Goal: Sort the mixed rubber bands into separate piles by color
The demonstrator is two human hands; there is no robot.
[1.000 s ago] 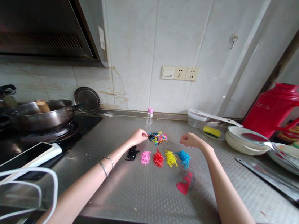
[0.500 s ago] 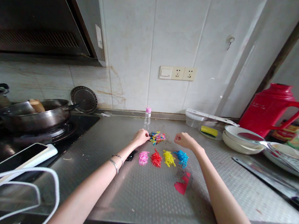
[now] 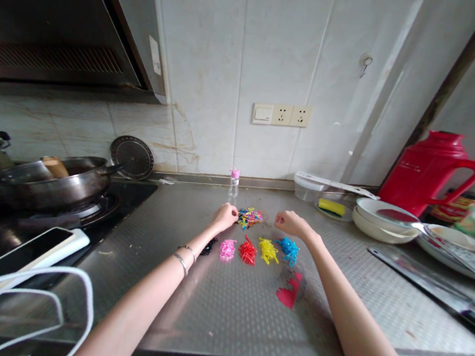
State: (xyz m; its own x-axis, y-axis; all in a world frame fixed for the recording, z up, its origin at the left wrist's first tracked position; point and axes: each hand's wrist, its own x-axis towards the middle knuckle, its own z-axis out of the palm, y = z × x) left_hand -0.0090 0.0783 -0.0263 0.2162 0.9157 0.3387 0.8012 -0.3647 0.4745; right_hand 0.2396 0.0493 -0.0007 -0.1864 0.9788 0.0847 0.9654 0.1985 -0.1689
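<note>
My left hand (image 3: 224, 217) is at the left edge of a mixed heap of small coloured rubber bands (image 3: 250, 218), thumb and fingers pinched together. Whatever lies between those fingertips is too small to make out. To the right of the heap, a short gap from it, my right hand (image 3: 290, 223) hovers with curled, closed fingers, their content hidden. In a row nearer me lie single-colour piles: black bands (image 3: 209, 247), partly behind my left wrist, pink bands (image 3: 227, 250), red bands (image 3: 248, 251), yellow bands (image 3: 269, 251) and blue bands (image 3: 288, 251).
A small pink-capped bottle (image 3: 234, 183) stands behind the heap. Red scraps (image 3: 290, 290) lie in front of the blue pile. Rightward are a sponge (image 3: 331, 207), bowls (image 3: 382, 230), a knife (image 3: 419, 283) and a red thermos (image 3: 426, 172). A pan (image 3: 59, 179) sits on the stove at left.
My right hand has shifted very slightly left, toward the mixed heap. The left hand stays pinched at the heap's edge, and the piles look the same.
</note>
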